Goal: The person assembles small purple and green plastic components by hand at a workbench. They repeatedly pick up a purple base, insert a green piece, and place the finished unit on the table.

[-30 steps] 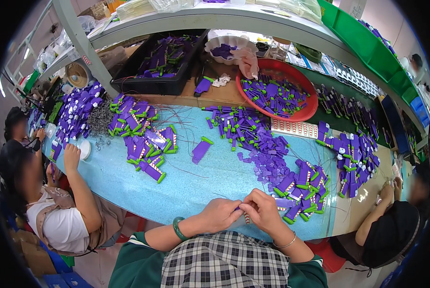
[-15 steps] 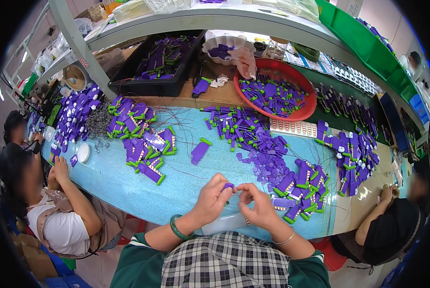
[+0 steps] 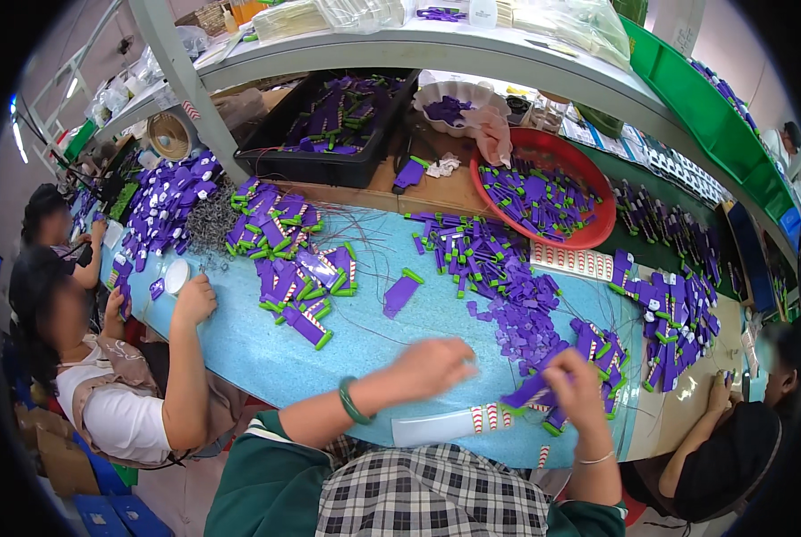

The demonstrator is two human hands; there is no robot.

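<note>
My right hand is closed, its fingers pinching a flat purple plastic piece at the near edge of a pile of purple and green parts. My left hand hovers over the blue table in front of me. Motion smears its fingers, so what they do is unclear. Below it lies a pale backing strip with a few red-and-white striped stickers at its right end. A single purple piece with a green end rests farther off.
Small purple pieces are heaped beyond my right hand, near a red basin of parts. More assembled parts with thin wires lie to the left. A shelf crosses overhead. Co-workers sit on both sides; one's hand is near a white round container.
My hands have parted from the small purple piece between them. The right has moved right to the pile and holds a larger piece. The sticker strip shows more fully; the view has shifted.
</note>
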